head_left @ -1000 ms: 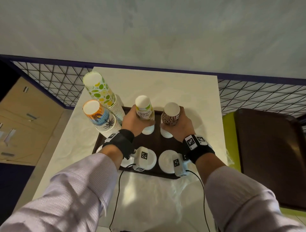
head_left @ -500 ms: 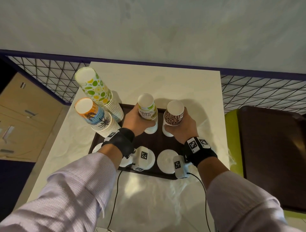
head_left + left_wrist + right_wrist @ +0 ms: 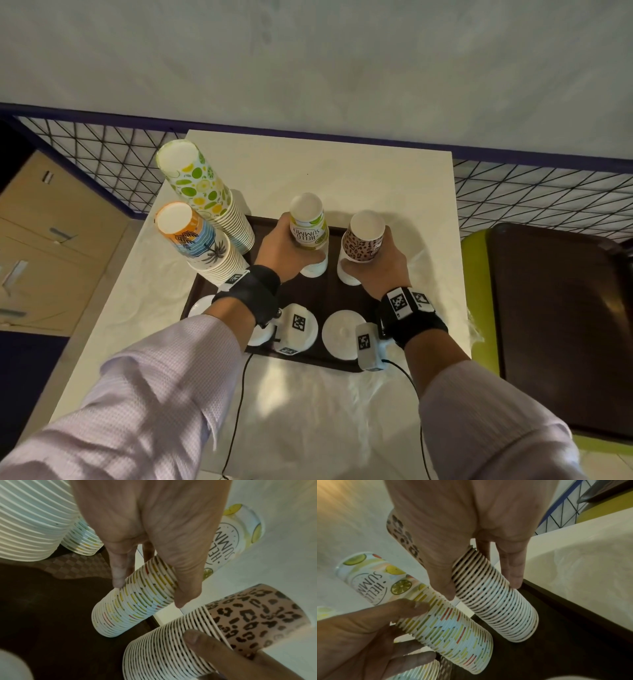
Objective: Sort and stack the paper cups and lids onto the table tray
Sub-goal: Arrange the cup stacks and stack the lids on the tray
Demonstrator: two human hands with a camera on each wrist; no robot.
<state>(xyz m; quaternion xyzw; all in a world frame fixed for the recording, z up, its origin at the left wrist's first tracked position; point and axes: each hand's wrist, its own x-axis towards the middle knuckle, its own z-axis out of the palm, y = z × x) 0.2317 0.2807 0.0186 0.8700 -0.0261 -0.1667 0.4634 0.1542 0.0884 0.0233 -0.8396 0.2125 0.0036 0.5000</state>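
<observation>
A dark brown tray (image 3: 330,291) lies on the white table. On it, my left hand (image 3: 291,253) grips an upside-down "Hello Summer" cup stack (image 3: 308,233) around its lower rims. My right hand (image 3: 376,270) grips the leopard-print cup stack (image 3: 363,240) beside it in the same way. In the left wrist view the thumb and fingers of the left hand (image 3: 149,592) wrap the summer stack (image 3: 137,601). The right wrist view shows the right hand (image 3: 482,590) around the leopard stack (image 3: 496,608). White lids (image 3: 342,334) lie along the tray's near edge, partly hidden by my wrists.
Two taller stacks stand at the tray's left: a citrus-print stack (image 3: 202,192) and a palm-print stack (image 3: 195,240). A second brown tray (image 3: 555,325) rests on a green surface to the right. A wire mesh railing (image 3: 102,154) runs behind the table. Cardboard boxes (image 3: 51,222) sit at left.
Both hands keep hold of the same two stacks, which stay standing on the tray. Only the head view has shifted slightly.
</observation>
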